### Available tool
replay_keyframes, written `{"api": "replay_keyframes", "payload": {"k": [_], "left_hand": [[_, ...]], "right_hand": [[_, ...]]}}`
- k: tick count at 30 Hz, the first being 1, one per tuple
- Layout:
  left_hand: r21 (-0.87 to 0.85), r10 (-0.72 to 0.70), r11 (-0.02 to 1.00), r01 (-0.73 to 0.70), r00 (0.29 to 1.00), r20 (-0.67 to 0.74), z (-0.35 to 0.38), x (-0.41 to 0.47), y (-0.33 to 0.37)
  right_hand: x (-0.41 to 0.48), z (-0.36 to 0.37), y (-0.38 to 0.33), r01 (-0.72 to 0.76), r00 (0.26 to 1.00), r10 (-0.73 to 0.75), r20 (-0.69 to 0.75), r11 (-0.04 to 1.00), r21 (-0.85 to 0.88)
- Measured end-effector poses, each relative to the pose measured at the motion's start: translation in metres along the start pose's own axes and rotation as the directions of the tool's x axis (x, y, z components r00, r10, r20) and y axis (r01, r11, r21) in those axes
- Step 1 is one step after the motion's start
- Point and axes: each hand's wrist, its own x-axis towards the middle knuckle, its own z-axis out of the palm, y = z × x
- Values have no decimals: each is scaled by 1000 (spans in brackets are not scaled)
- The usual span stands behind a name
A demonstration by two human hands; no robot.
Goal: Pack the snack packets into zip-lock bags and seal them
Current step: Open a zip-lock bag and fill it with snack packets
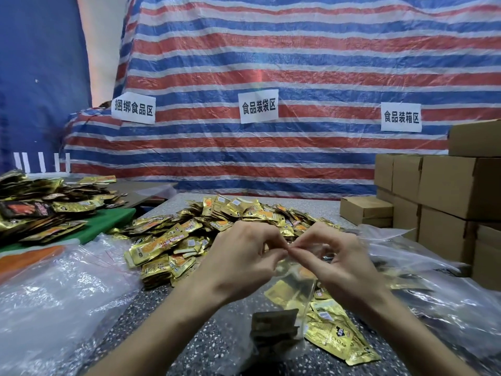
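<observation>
Our fingertips (279, 240) meet at the top edge of a clear zip-lock bag (303, 278). Our left hand (241, 257) and right hand (345, 263) both pinch its strip. The bag hangs down from them over the speckled grey table (211, 346). It holds gold foil snack packets (284, 294) and a dark packet (273, 324). Just right of it lie loose gold packets (336, 332), and beyond our hands a large heap of gold packets (217, 226). To the left lies crumpled clear plastic (54, 299); at the far right stand brown cardboard boxes (447, 185).
</observation>
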Motion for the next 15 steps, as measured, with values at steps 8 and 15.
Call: {"api": "replay_keyframes", "payload": {"k": [8,15], "left_hand": [[67,-61,996,62,998,-19,-12,-8,-7],[10,-37,999,38,998,-45,-18,-12,-7]], "right_hand": [[-2,-2,-7,22,999,-17,34,991,-129],[8,-6,-19,42,997,-27,70,974,-222]]}}
